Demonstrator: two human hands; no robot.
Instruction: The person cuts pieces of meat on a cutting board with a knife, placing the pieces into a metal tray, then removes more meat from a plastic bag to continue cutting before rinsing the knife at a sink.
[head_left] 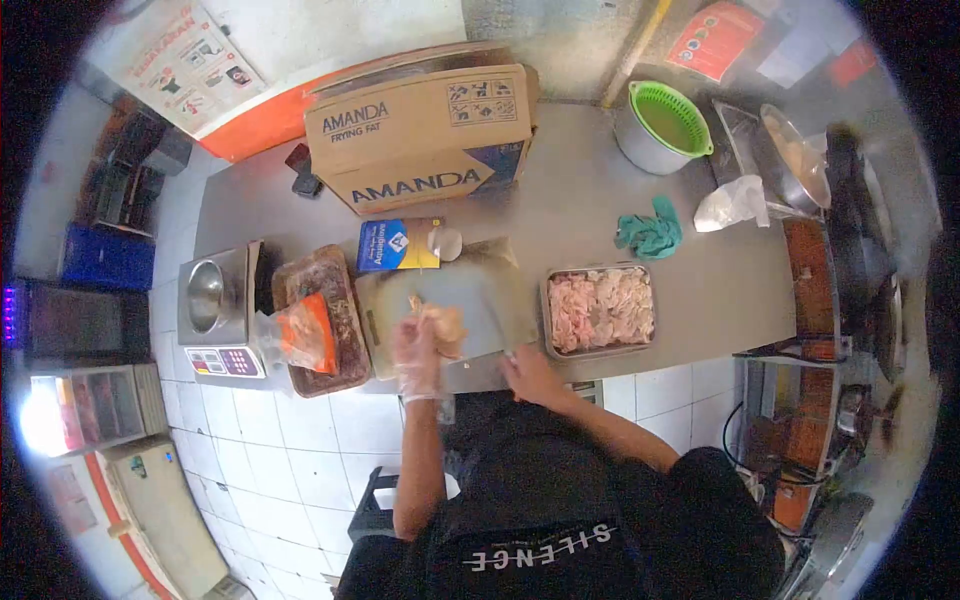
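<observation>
My left hand (415, 348), in a clear plastic glove, is closed on a piece of raw chicken (448, 330) above the pale cutting board (385, 300). My right hand (532, 376), bare, is wrapped round a knife at the board's front right corner. The knife's blade (494, 312) points away from me over the board and looks blurred. Just right of the board sits a metal tray (600, 353) filled with cut raw meat (600, 308). On the left, an orange and clear plastic bag (308, 335) lies in a brown-stained tray (345, 290).
Behind the board stand a blue and yellow glove box (398, 245) and a large cardboard carton (420, 140). A scale (225, 361) with a steel bowl (205, 297) is at far left. A green cloth (650, 232) and a bucket with a green basket (660, 135) are at back right.
</observation>
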